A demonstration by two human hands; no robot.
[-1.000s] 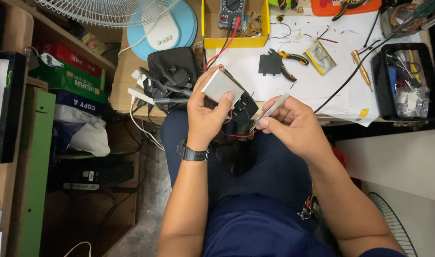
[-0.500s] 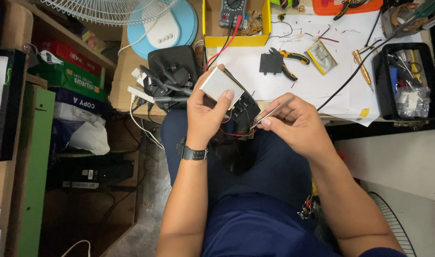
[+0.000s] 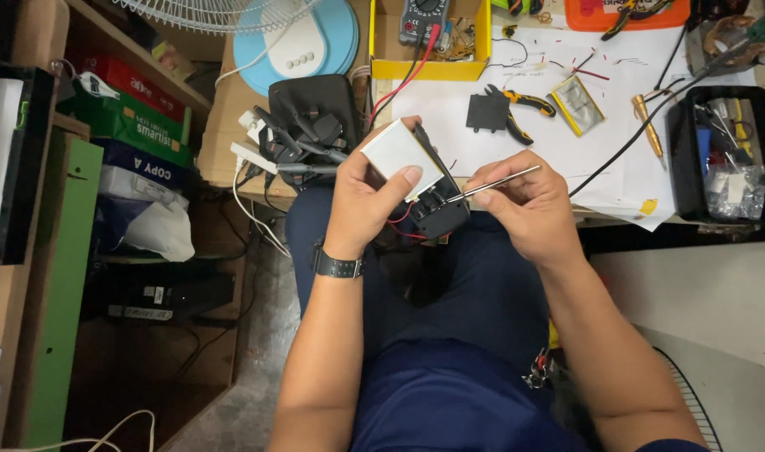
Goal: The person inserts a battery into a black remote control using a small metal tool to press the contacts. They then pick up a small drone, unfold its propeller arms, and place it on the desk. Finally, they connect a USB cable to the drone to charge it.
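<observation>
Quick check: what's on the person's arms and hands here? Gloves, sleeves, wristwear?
Both hands are bare, no gloves: left hand, right hand. Both forearms are uncovered, with no sleeves reaching them in view. The left wrist carries a black wristwatch with a dark band. The right wrist shows no watch or band. No rings can be made out on either hand.

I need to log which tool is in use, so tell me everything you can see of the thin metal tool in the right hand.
The thin metal tool is a slim, straight, silvery rod or pair of tweezers; which one is unclear. The right hand pinches it near the middle, and it lies tilted. Its lower tip reaches the small black device that the left hand holds; its other end points toward the white paper-covered table.
</observation>
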